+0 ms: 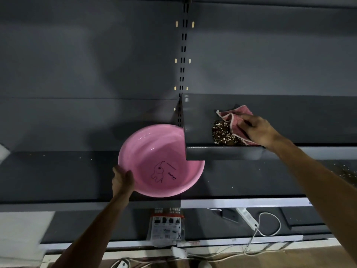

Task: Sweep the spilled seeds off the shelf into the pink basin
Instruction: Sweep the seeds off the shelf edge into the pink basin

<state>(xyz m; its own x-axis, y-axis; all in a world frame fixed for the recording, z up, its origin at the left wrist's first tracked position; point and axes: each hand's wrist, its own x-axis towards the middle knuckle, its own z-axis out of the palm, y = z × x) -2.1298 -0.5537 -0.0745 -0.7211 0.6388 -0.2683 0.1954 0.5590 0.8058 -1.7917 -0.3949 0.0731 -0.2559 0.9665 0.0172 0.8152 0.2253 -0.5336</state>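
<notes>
A pile of brown and white seeds [224, 134] lies on the dark grey shelf [199, 120], near its front lip. My right hand [258, 130] presses a pink cloth [234, 118] flat on the shelf, just right of the seeds and touching them. The pink basin [154, 151], with a small elephant drawing inside, is held tilted below the shelf's left front corner. My left hand [121, 179] grips its lower left rim. The basin's right part is hidden behind the shelf.
A slotted upright [182, 55] runs up the grey back panel. A lower, wider shelf [58, 171] carries scattered seeds at the right [347, 173]. Below lie a white power strip [247, 217], cables and a printed package [166, 227].
</notes>
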